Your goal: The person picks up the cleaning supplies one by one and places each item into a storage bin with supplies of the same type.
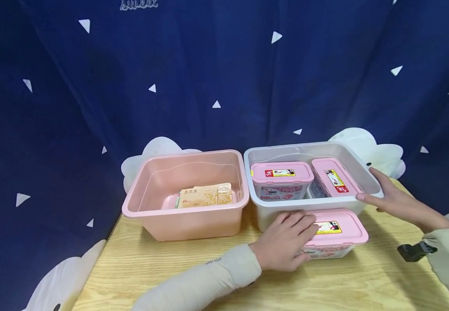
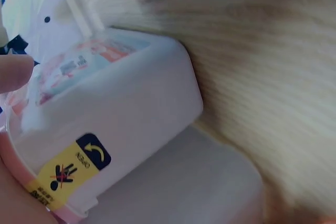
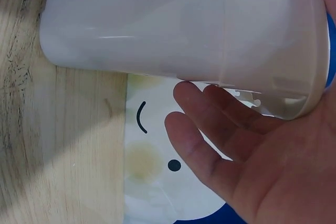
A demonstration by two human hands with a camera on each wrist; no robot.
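A pink-lidded laundry capsule box (image 1: 346,222) stands on the table in front of the white bin (image 1: 275,210). My left hand (image 1: 288,237) grips the left part of its lid, fingers over the top and thumb at the near side. In the left wrist view the white end of the box (image 2: 131,98) shows a yellow OPEN label. My right hand (image 1: 401,205) holds the bin's right front corner, thumb on the rim, other fingers against the outer wall (image 3: 136,30). Two similar boxes, a left one (image 1: 282,185) and a right one (image 1: 337,179), sit inside the bin.
Left of the white bin stands a pink bin (image 1: 193,224) with yellowish printed packs (image 1: 205,195) inside. Both bins rest on a light wooden table (image 1: 193,259). A dark blue curtain (image 1: 209,65) with white triangles hangs close behind.
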